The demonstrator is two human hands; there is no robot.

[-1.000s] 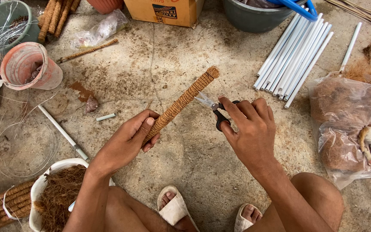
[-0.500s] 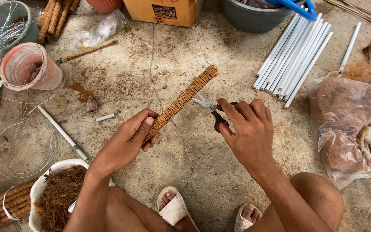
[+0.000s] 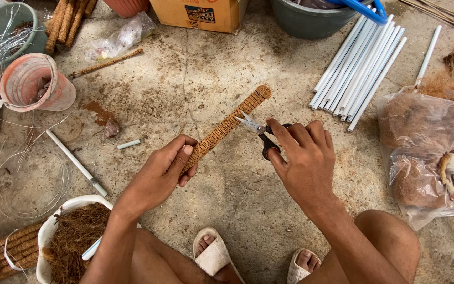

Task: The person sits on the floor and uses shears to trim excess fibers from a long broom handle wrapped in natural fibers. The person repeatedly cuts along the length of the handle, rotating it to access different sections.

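The left hand (image 3: 166, 168) is clenched around the lower end of a fibre-wrapped stick (image 3: 227, 128), which slants up toward one o'clock above the concrete floor (image 3: 185, 79). The right hand (image 3: 303, 160) grips small scissors (image 3: 258, 131) with black handles, blades parted and pointing at ten o'clock, just beside the stick's upper half. White pipes (image 3: 361, 66) lie at two o'clock, and a tub of coir (image 3: 74, 234) sits at seven o'clock.

left hand (image 3: 166, 168): fingers curled, closed in a grip, forearm angled up from lower left | right hand (image 3: 303, 160): knuckles up, fingers bent, closed, wrist extending from lower right | hands apart
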